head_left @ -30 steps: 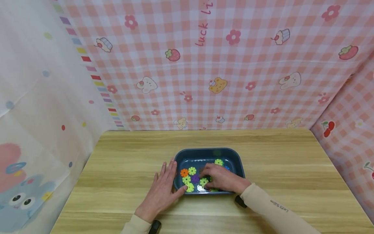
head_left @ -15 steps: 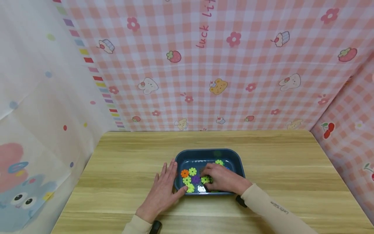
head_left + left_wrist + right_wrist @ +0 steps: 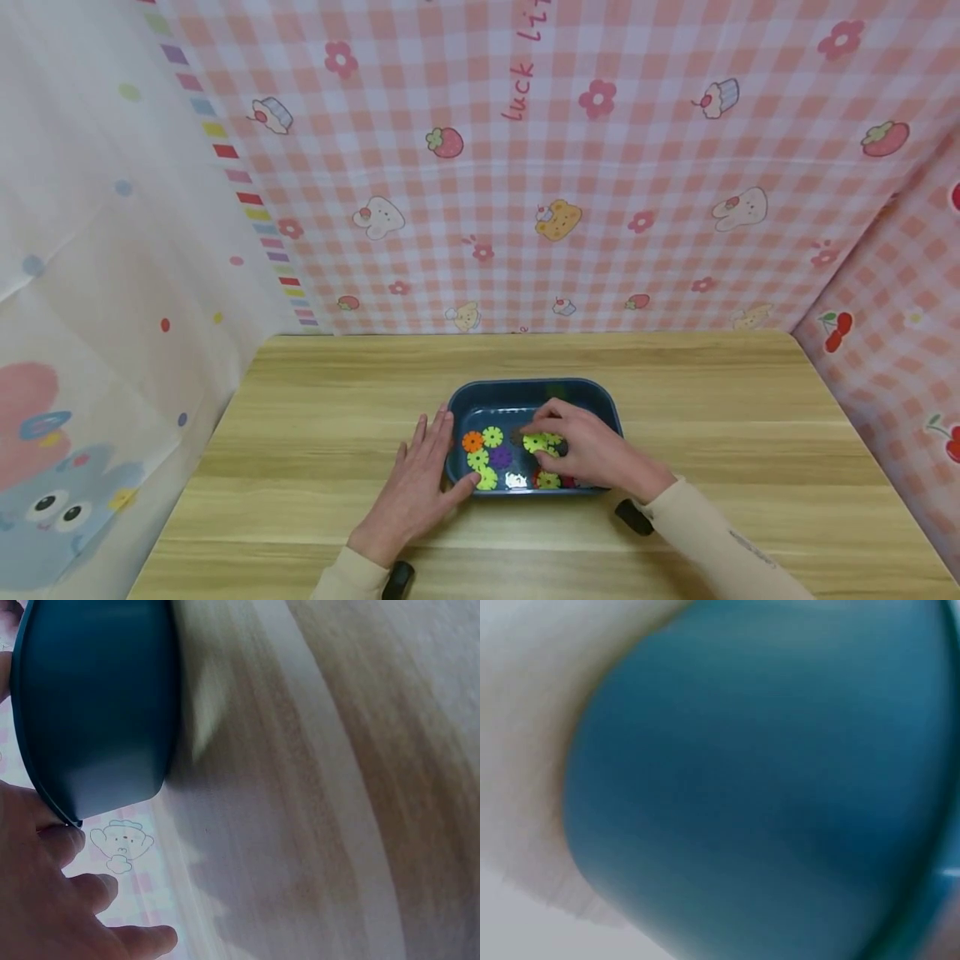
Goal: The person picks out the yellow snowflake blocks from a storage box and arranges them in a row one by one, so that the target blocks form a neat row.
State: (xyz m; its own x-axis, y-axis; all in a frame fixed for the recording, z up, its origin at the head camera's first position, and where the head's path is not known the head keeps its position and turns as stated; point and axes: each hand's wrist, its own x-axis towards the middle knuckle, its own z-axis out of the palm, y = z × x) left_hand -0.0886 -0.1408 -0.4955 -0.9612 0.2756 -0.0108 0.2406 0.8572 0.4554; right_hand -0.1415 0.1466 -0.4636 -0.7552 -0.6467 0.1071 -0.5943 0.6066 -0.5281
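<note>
Wood-grain table (image 3: 337, 417); glossy tray (image 3: 502, 399); right hand (image 3: 588, 440) pinches notched disc (image 3: 534, 442).

In front of you, a glossy dark-blue, round-cornered rectangular tray (image 3: 510, 395) sits upright, long sides crosswise to you; near its middle, your right hand (image 3: 596, 444) pinches a yellow-green, notched, flower-shaped disc (image 3: 535, 442).

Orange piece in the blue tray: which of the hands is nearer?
Left. The left hand is at the tray's left end, close beside the orange piece; the right hand is farther off, to its right, at a lime piece.
</note>
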